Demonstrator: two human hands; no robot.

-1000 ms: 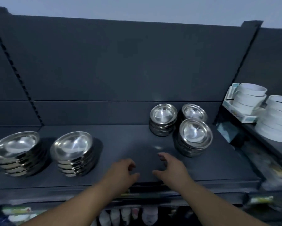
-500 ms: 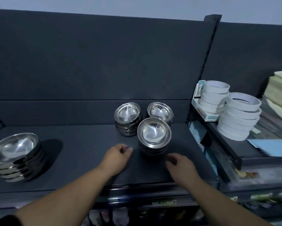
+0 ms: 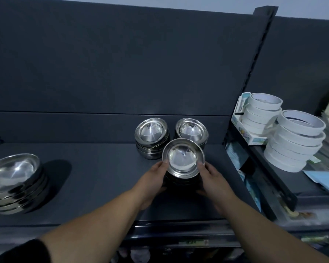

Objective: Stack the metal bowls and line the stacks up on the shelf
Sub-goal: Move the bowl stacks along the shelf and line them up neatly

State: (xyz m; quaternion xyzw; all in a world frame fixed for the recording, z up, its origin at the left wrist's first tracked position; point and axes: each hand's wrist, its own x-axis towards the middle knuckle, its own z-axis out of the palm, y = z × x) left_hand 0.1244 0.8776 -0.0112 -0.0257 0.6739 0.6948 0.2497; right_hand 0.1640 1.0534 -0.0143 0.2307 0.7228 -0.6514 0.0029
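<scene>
Gripping centre-frame bowl stack (image 3: pixel 183 162), left hand (image 3: pixel 156 177) and right hand (image 3: pixel 212 177) either side. Lining-up step, probably; next: slide it level with rear stacks (image 3: pixel 151 136).

Dark shelf (image 3: pixel 102 183); 3 small bowl stacks (image 3: pixel 151 138) clustered at rt; larger-bowl stack (image 3: pixel 15 183) far left.

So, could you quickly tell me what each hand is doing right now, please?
Left hand: grips the left side of the front bowl stack.
Right hand: grips the same stack's right side.
</scene>
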